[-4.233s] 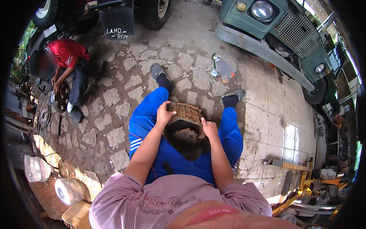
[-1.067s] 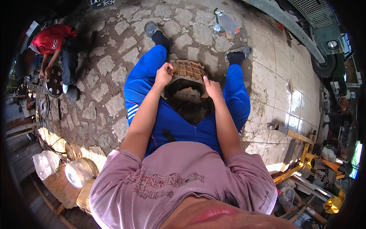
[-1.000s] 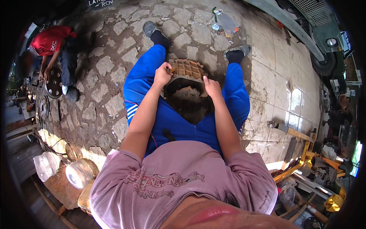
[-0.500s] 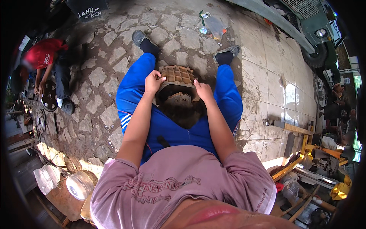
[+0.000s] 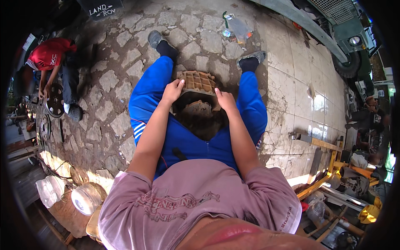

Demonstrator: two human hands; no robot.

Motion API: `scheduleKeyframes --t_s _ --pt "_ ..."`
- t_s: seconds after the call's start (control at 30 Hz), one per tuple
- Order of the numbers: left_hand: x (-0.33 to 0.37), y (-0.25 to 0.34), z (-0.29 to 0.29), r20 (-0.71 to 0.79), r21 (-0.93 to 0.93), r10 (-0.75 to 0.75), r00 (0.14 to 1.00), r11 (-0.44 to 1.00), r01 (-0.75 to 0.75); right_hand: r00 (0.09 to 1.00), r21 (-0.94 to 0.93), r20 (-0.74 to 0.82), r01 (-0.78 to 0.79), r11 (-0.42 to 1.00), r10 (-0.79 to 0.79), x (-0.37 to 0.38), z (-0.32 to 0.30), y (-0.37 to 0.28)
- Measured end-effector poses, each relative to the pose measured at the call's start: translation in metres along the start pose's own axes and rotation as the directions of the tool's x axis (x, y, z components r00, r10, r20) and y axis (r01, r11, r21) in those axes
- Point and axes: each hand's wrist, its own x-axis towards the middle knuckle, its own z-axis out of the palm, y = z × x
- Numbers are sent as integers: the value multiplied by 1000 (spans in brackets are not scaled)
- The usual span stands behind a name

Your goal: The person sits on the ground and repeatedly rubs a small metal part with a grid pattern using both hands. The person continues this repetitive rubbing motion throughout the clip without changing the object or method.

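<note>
– Where do we have the housing (image 5: 196, 80)?
– Between our spread legs (image 5: 149, 93), its ribbed brown face away from us and its dark hollow toward our lap.

– And our hands?
– Both grip it. We have the left hand (image 5: 172, 91) closed on its left edge and the right hand (image 5: 225, 100) on its right edge, thumb on top; we can't make out all the fingers.

– What do we see around it?
– Stone paving (image 5: 108, 80) under our shoes, a plastic bag (image 5: 240, 30) beyond them, and pale tiles (image 5: 296, 96) to our right. To our left, a co-worker (image 5: 51, 54) in red bends over a round disc (image 5: 54, 102), hands touching it.
</note>
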Motion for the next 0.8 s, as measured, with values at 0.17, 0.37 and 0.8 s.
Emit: scheduleKeyframes --t_s 0.17,0.37,0.8 --pt "6 -2 -1 16 26 -5 1000 1000 4 1000 59 -13 1 998 0 -2 -4 -5" --pt "-2 2 0 -10 16 -5 1000 1000 6 996 -14 42 74 997 -73 -4 -13 -11" --pt "5 -1 2 -29 12 52 998 999 -51 983 258 -181 74 963 -27 15 8 6"
